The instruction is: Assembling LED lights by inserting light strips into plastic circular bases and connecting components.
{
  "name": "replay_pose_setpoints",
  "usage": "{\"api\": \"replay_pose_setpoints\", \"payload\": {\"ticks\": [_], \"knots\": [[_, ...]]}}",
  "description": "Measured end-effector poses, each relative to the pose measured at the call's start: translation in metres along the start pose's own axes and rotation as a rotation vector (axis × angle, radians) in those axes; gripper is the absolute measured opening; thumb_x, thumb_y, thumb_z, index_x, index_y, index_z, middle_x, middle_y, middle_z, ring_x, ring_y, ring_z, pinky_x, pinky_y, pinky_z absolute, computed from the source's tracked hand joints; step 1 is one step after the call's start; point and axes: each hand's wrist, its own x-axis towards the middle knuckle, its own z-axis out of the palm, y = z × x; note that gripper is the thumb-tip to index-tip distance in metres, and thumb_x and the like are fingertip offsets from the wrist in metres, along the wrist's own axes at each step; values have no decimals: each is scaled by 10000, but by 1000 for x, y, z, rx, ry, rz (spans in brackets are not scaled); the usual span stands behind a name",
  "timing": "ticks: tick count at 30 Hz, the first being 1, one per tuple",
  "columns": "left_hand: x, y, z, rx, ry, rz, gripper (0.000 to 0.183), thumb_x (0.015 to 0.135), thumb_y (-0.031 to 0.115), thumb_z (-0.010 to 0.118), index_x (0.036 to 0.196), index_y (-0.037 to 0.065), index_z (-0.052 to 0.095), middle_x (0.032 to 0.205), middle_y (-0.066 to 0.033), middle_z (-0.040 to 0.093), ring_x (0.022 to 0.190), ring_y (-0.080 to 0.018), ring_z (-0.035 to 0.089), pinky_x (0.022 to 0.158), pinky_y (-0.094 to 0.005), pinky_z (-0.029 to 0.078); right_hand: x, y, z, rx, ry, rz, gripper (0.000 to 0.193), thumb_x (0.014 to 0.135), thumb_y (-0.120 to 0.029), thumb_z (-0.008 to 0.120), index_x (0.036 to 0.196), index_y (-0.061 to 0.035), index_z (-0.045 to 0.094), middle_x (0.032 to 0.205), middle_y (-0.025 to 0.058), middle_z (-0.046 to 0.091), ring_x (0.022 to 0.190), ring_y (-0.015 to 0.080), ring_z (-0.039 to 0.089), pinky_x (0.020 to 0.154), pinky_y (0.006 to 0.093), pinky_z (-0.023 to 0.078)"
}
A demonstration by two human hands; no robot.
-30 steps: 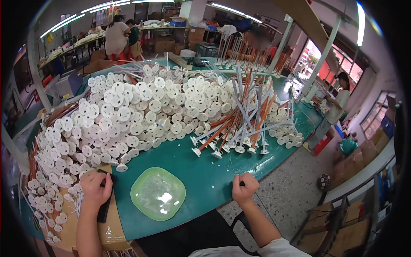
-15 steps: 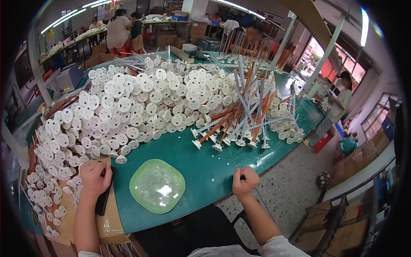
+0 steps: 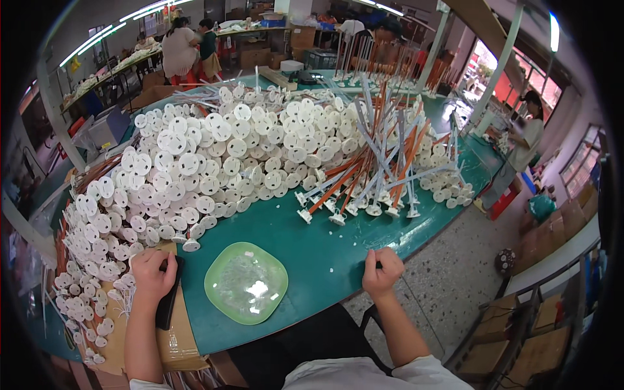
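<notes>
1. Hands first: the left hand [image 3: 153,276] is curled into a fist, thumb uppermost, over the cardboard [image 3: 184,331] and right by a dark flat slab [image 3: 168,307]. Whether the slab is being touched can't be told.
2. The right hand [image 3: 382,270] is balled up too, held out near the table's edge, with nothing seen poking out of it.
3. The shallow green tray [image 3: 250,316] is set on the green table [image 3: 312,260] between the fists, nearer the left one. A big heap of white discs [image 3: 188,164] is piled up beyond it.
4. Tip, imo: both fists are best kept loose and clear of the tray, and any disc is probably best lifted singly off the heap's front edge, so the rest aren't sent sliding.
5. If the tray gets shifted, it's probably best steadied by the rim; the loose white bits [image 3: 331,270] could easily be brushed about by a wrist.
6. Hard to make out: both palms are hidden, so something tiny could be tucked inside. The tray's contents are washed out by glare, and the strips [image 3: 383,170] on the right are too tangled to be counted.
</notes>
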Motion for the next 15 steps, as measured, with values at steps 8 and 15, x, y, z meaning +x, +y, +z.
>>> {"api": "replay_pose_setpoints", "payload": {"ticks": [8,15], "knots": [[1,9,-10,-52,18,32,158,746,34,701,651,52,576,530,-56,508,442,-228,504,443,-347,368,1,-4,1,-4,-10,54,229,735,31,667,593,-25,497,582,109,524,515,281,527,490,348,396],[-7,0,-4,-142,2,-39,160,754,54,707,654,46,581,527,-67,522,417,-226,511,426,-338,384,-4,-1,1,-31,-90,86,235,728,-7,695,590,-39,507,573,94,521,511,272,530,488,353,400]]}}
